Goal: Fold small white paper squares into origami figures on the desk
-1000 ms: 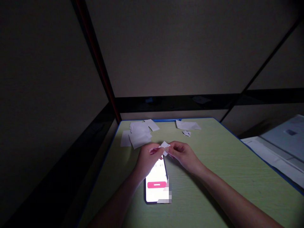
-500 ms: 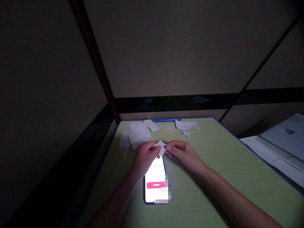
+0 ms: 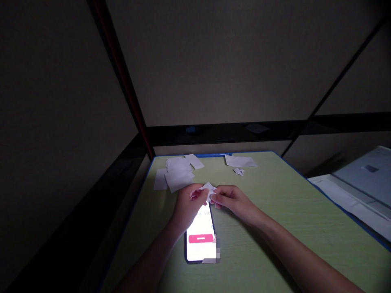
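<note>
A small folded white paper (image 3: 209, 187) is pinched between both my hands, above the top end of a lit phone (image 3: 200, 248). My left hand (image 3: 190, 203) grips its left side with thumb and fingers. On the right side, my right hand (image 3: 229, 197) holds it, the thumb lying near the paper's middle. The phone lies on the green table (image 3: 259, 252), its screen showing digits and a red bar; my left hand covers part of it. Behind my right hand rests a small folded paper piece (image 3: 238, 172).
Several loose white sheets (image 3: 179, 175) lie overlapping at the table's back left. Another sheet (image 3: 241, 161) is at the back, right of centre. A blue bar (image 3: 214, 155) runs along the back edge. Beyond the right edge stands a pale, lidded object (image 3: 363, 175).
My right hand has shifted slightly left and down, its thumb now further over the paper. The held paper and my left hand have moved a little.
</note>
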`<move>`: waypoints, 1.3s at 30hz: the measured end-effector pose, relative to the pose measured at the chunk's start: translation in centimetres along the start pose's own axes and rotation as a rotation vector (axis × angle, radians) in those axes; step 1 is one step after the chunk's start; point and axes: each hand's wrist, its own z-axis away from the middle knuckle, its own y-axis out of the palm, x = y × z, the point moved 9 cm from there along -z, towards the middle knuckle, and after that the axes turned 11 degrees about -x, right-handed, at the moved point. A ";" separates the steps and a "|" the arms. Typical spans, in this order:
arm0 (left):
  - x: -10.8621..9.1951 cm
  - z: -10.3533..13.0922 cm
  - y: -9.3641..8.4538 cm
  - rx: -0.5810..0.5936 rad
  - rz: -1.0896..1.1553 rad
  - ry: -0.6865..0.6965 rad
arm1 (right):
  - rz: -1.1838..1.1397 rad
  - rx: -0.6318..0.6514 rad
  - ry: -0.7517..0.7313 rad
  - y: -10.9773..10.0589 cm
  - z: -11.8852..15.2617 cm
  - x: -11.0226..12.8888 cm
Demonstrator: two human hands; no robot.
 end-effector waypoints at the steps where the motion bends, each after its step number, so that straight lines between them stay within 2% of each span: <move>1: 0.0 0.0 0.0 0.004 -0.004 0.005 | 0.002 -0.005 0.003 0.0 0.0 0.0; 6: 0.2 0.1 0.2 0.014 -0.024 0.028 | -0.005 -0.022 0.013 -0.1 -0.1 -0.3; 13: 0.2 0.1 0.2 0.022 -0.174 0.130 | -0.014 -0.055 0.042 -0.2 -0.3 -1.1; 26: 1.1 0.1 0.5 0.047 -0.135 0.073 | 0.057 -0.046 0.014 -0.2 -0.3 -1.2; 31: 1.0 0.0 0.2 0.031 -0.124 0.022 | 0.004 -0.055 -0.025 -0.8 -0.4 0.0; 34: 0.9 0.0 0.2 0.036 -0.102 -0.012 | -0.036 -0.126 -0.065 -1.9 -0.5 0.9; 39: 1.2 0.1 0.7 0.093 -0.110 0.009 | -0.015 -0.112 -0.057 -1.8 -0.6 0.7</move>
